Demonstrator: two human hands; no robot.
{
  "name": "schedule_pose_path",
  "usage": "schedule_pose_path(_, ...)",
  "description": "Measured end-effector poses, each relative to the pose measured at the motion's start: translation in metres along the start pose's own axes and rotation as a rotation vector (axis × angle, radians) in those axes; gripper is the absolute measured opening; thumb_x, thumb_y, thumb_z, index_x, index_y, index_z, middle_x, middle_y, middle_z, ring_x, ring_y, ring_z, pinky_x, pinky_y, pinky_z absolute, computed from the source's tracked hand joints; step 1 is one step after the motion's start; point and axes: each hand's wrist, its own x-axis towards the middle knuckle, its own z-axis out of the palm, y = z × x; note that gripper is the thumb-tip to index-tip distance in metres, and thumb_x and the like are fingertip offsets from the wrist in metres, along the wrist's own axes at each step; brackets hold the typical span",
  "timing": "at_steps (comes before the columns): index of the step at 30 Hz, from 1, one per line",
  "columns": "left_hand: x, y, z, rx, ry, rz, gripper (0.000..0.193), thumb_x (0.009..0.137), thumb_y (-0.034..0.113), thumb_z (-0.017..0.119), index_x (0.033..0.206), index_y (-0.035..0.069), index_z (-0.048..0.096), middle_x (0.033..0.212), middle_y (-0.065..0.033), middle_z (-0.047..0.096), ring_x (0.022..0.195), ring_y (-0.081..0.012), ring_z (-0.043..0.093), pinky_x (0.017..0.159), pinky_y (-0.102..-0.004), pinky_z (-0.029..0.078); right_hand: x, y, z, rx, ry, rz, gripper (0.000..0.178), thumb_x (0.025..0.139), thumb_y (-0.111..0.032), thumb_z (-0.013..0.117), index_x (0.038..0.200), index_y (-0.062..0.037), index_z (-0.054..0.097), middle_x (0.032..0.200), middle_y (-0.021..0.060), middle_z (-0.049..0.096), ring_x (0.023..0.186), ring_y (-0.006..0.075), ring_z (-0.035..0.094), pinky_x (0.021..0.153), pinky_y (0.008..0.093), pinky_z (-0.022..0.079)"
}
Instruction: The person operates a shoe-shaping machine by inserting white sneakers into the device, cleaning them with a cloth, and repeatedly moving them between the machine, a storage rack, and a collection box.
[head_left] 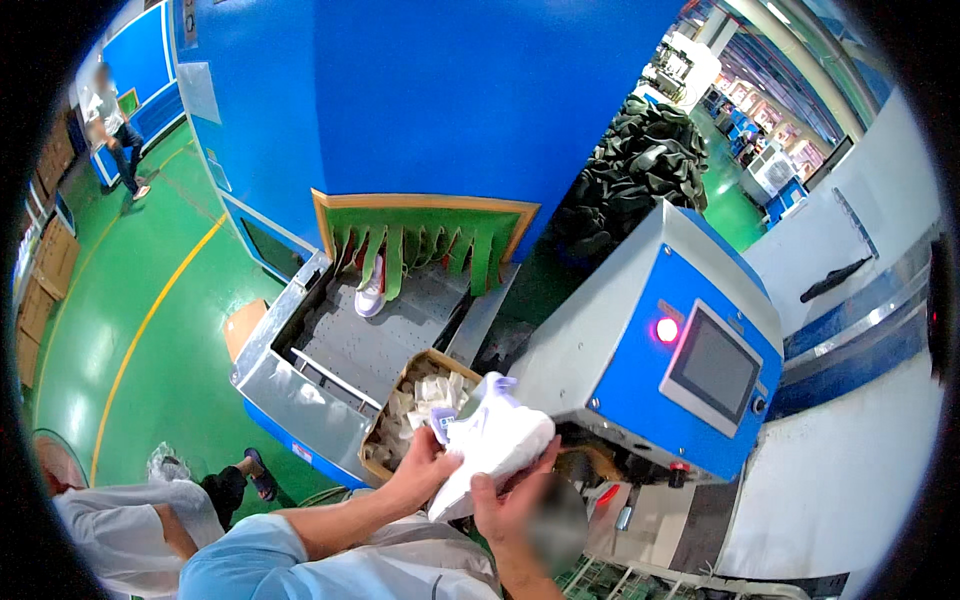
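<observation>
A white shoe (500, 445) with pale lavender parts is in front of me, tilted, in both hands. My left hand (425, 470) is closed on its near left side, by the opening. Along the lower right side, my right hand (512, 500) grips it with the thumb on top; some of its fingers are hidden. Just beyond my left hand stands a cardboard box (372, 455) holding many crumpled off-white pieces. Another white shoe (370, 297) lies on the grey conveyor bed (345, 335), partly under green strip curtains (395, 255) at the machine's opening.
A large blue machine (430, 110) rises ahead. To the right is a blue and grey control cabinet (640, 350) with a screen (710, 360) and a lit red lamp (666, 329). Dark pieces (645, 170) are heaped behind it. Another person (140, 520) is close at left; one (118, 130) is farther off.
</observation>
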Motion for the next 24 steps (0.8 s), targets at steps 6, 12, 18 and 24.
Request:
schedule_pose_path(6, -0.026, 0.004, 0.066, 0.905, 0.258, 0.230, 0.035, 0.090, 0.035, 0.055, 0.096, 0.001, 0.049, 0.083, -0.0223, 0.060, 0.075, -0.0427, 0.061, 0.068, -0.0489, 0.047, -0.051, 0.016, -0.060, 0.061, 0.041, 0.017, 0.114, 0.069, -0.019, 0.081, 0.149, 0.0036, 0.003, 0.139, 0.0253, 0.037, 0.125, 0.0316, 0.045, 0.101, 0.0396, 0.040)
schedule_pose_path(12, -0.050, -0.050, 0.068, 1.115, -0.196, 0.328, 0.020, 0.090, 0.021, 0.051, 0.080, 0.003, 0.053, 0.071, -0.0190, 0.061, 0.066, -0.0394, 0.061, 0.060, -0.0467, 0.047, -0.095, 0.050, -0.129, 0.103, -0.071, 0.186, 0.095, 0.068, -0.017, 0.075, 0.146, 0.0009, 0.024, 0.130, 0.0184, 0.051, 0.118, 0.0289, 0.053, 0.098, 0.0382, 0.044)
schedule_pose_path(18, -0.037, -0.065, 0.106, -0.265, 0.130, -0.383, 0.022, 0.094, 0.017, 0.040, 0.082, 0.003, 0.052, 0.076, -0.0147, 0.061, 0.072, -0.0318, 0.062, 0.063, -0.0419, 0.051, -0.137, 0.075, -0.172, 1.479, 0.304, 0.539, 0.063, 0.081, -0.035, 0.068, 0.134, -0.0068, 0.047, 0.124, 0.0114, 0.058, 0.110, 0.0279, 0.059, 0.096, 0.0429, 0.048)
schedule_pose_path(24, -0.057, -0.080, 0.124, -0.263, -0.132, -0.749, 0.050, 0.096, 0.051, 0.049, 0.111, 0.004, 0.057, 0.100, -0.0075, 0.064, 0.094, -0.0198, 0.062, 0.086, -0.0379, 0.049, -0.162, 0.068, -0.209, 0.877, 0.085, 0.807, 0.066, 0.075, -0.015, 0.068, 0.135, -0.0014, 0.046, 0.122, 0.0139, 0.060, 0.108, 0.0274, 0.061, 0.095, 0.0380, 0.049)
